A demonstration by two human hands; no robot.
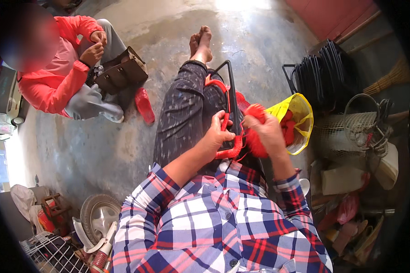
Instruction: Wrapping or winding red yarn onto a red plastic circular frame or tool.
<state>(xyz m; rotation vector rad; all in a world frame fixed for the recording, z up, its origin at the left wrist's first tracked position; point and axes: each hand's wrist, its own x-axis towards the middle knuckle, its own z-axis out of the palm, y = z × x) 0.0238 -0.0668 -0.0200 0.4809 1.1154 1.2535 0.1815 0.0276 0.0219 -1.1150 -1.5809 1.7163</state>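
Across my lap lies a black tubular frame [231,75] with rounded corners, red cord [235,149] wound thickly around part of its rim. My left hand [216,135] is closed on the frame's near side, thumb and fingers pressed at the red-wrapped edge. Just right of it, my right hand [269,135] grips a fluffy bundle of red yarn [256,113], part of which hangs below the fingers. A thin red strand runs between the bundle and the frame. Beside my right hand stands an open yellow bag [304,107] with more red material inside.
At upper left a person in a red jacket [54,86] sits with a dark brown handbag [120,73]; a red shoe [144,105] lies nearby. Stacked black frames [321,73], a wire basket [346,129] and a straw broom [389,77] are at right. A wheel [100,216] and white wire rack [50,250] sit lower left.
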